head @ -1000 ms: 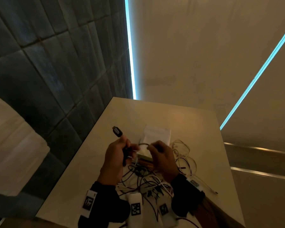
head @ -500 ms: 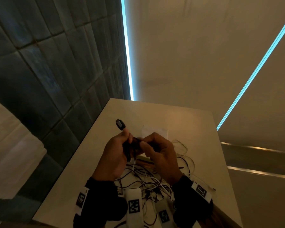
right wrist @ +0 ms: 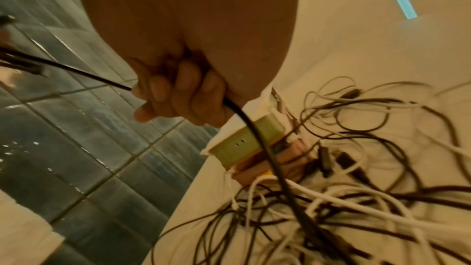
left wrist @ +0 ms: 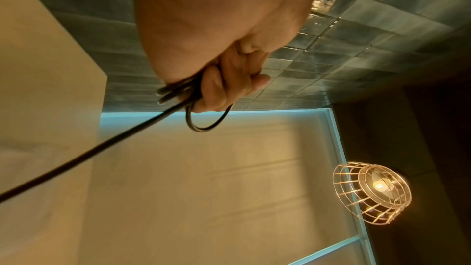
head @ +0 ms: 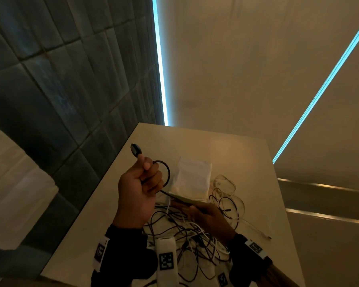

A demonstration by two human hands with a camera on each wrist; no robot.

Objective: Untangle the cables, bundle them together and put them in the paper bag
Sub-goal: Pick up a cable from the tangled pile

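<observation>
Black cable (head: pixel 164 175) loops up off the table, plug end at eleven o'clock; black-and-white tangle of cables (head: pixel 195 235) sprawls at six; white paper bag (head: pixel 193 179) lies flat at twelve.

paper bag (head: pixel 194 179) lying mid-frame on surface (head: pixel 247 158) | cable tangle (head: pixel 195 230) sitting below it, lower centre | left hand (head: pixel 139 187) hovering left of bag | right hand (head: pixel 210 219) over tangle

A pale table (head: pixel 205 146) is set against a wall of dark blue-grey tiles (head: pixel 60 79). Plain cream walls (head: pixel 247 69) are edged by cyan light strips (head: pixel 160 59), and a lit wire-cage lamp (left wrist: pixel 372 192) is seen overhead.
</observation>
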